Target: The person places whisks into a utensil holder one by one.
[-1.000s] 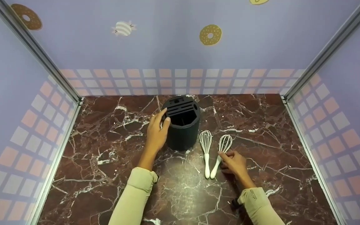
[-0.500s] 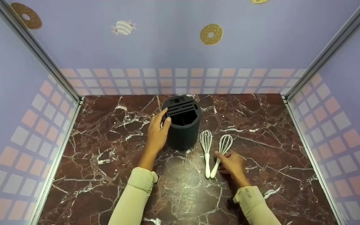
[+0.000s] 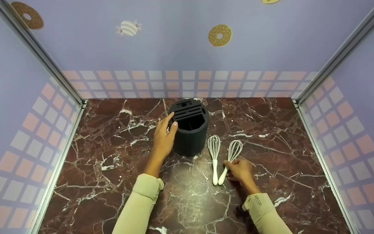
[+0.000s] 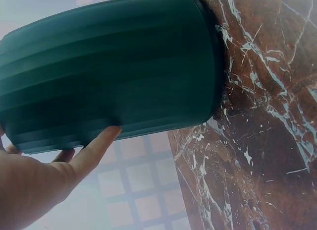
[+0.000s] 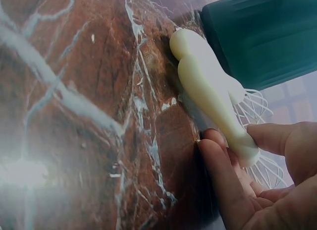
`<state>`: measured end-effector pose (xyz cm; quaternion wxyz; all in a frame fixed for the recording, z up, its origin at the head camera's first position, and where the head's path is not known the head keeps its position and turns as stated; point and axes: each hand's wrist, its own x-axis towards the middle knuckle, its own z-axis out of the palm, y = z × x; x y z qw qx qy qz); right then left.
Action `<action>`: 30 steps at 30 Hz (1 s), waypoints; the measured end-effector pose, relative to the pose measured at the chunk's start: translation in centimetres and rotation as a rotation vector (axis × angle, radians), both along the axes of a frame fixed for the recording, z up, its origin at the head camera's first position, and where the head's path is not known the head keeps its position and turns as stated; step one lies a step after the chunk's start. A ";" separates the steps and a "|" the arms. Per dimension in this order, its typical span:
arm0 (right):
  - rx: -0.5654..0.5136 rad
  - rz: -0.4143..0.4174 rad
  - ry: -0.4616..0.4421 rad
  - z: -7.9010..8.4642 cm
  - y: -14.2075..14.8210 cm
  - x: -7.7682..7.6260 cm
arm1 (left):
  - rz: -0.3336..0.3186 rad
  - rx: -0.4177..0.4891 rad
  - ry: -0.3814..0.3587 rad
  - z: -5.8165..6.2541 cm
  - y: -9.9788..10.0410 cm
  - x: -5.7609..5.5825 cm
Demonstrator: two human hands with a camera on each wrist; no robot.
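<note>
Currently my right hand (image 3: 241,170) pinches the right whisk (image 3: 223,175) on the desk (image 3: 109,195), wires pointing far and slightly right, while the dark holder (image 3: 192,143), touched by my left hand (image 3: 163,138), stands far-left.

Head camera: high, well back, facing forward and down over the tabletop (image 3: 109,195). Left wrist camera: low, close to the holder (image 4: 114,71), view turned sideways (tabletop at frame right). Right wrist camera: low, close to the whisks (image 5: 208,86), likewise sideways. Both wrist views share the holder.
</note>
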<state>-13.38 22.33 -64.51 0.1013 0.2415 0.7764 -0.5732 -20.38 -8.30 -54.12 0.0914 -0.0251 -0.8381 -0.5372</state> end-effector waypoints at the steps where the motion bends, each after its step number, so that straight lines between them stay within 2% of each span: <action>1: -0.011 0.000 -0.004 0.0 0.1 0.0 | 0.000 0.004 0.000 0.0 0.0 0.0; 10: -0.152 -0.006 -0.035 0.0 1.0 0.0 | -0.006 0.013 -0.006 -0.1 0.1 0.1; 16: -0.212 0.018 -0.021 0.3 1.3 0.0 | -0.001 0.012 -0.010 -0.2 0.0 0.0; 30: -0.224 0.045 -0.004 2.3 1.2 -0.7 | -0.005 0.028 0.007 -0.3 0.1 0.1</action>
